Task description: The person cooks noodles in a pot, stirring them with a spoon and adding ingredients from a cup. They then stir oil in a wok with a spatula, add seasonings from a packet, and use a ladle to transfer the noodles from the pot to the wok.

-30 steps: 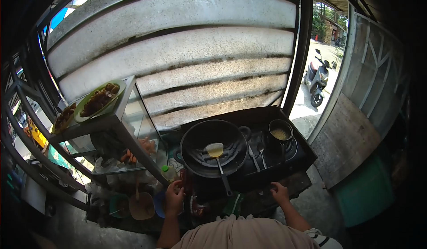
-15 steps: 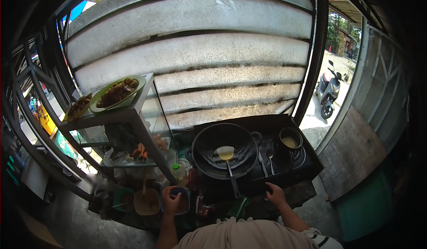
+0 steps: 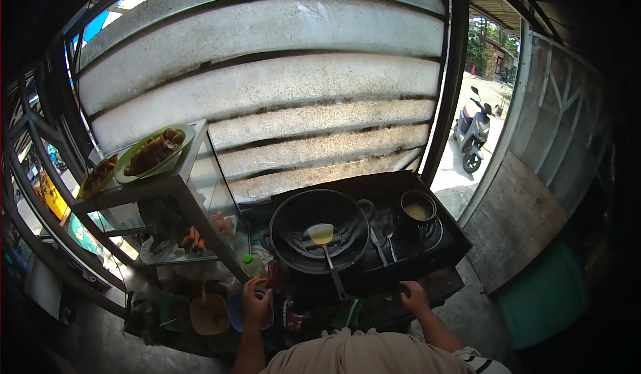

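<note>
Left hand (image 3: 254, 303) grip on upright bottle (image 3: 253, 267)

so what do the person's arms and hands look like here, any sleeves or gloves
Both hands are bare, no gloves: the left hand and right hand. Forearms are uncovered too. A beige top covers the torso, with a white, dark-striped sleeve edge near the right elbow.

sunlit corrugated wall (image 3: 267, 100), glass shelf (image 3: 200, 180) left.

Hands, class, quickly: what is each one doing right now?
Left hand: over the blue bowl, fingers curled; whether it grips cannot be told.
Right hand: resting at the stove's front edge, grip unclear.
</note>
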Demonstrator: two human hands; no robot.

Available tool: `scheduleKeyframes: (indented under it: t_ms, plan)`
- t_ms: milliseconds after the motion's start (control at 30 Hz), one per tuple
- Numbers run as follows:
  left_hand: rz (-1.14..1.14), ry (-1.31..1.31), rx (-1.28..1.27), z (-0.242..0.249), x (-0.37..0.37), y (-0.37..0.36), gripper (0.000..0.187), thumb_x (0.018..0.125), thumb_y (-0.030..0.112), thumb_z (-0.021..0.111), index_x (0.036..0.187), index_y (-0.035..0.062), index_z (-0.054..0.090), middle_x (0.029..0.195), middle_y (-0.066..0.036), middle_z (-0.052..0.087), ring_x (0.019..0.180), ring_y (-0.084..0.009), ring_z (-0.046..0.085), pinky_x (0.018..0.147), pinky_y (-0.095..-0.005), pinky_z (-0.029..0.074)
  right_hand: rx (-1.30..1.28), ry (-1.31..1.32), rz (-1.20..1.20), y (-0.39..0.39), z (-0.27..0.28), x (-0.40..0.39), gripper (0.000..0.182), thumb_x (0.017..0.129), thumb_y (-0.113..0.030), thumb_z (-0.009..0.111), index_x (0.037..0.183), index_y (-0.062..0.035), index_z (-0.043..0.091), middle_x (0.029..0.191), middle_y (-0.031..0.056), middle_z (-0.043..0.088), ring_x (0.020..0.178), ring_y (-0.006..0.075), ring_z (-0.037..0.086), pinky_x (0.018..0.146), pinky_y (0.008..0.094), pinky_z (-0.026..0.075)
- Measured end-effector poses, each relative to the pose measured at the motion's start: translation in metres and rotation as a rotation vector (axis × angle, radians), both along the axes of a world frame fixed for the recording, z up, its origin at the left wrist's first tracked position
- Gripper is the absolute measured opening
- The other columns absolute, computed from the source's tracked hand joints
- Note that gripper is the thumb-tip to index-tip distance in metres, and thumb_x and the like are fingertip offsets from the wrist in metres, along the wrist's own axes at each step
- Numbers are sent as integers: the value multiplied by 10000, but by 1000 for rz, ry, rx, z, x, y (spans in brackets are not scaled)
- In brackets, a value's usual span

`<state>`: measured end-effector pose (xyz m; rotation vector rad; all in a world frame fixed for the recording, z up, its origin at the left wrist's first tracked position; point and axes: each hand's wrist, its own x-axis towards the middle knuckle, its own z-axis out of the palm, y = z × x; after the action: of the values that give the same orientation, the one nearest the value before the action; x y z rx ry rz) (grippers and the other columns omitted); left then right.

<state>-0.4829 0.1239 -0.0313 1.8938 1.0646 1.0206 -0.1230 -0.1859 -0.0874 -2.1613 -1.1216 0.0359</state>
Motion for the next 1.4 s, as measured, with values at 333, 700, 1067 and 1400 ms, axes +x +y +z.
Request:
scheduleKeyframes:
  t_ms: [333,700,1067,1400]
  plan:
    - [-36,1,-124,3,10,-9,278,777,126,684,1045,86,626,928,-68,631,736,-162,606,680,-294,474,-54,51,-39,-10,-10,1,279,718,-111,666,996,-91,657,1071,118,614,1024,289,591,901,375,473]
    - [-43,129,-179,16,9,-40,301,778,238,712,1042,110,643,678,-24,625,631,-94,611,610,-260,476,-128,117,57,2,-19,2,239,748,-168,648,974,-95,677,949,116,656,934,292,624,847,372,489]
    - [-491,370,-549,-18,62,-86,319,879,292,606,1094,56,617,891,-83,683,756,-149,664,721,-289,497,-137,168,10,-13,-19,31,234,754,-166,643,973,-94,677,915,120,655,855,291,631,779,366,501]
    - [-796,510,-516,0,168,-151,385,887,333,570,1171,75,584,1063,-123,650,977,-225,626,847,-335,472,-294,231,1,-65,-24,94,212,768,-179,636,952,-93,695,904,123,666,814,285,640,769,368,505]
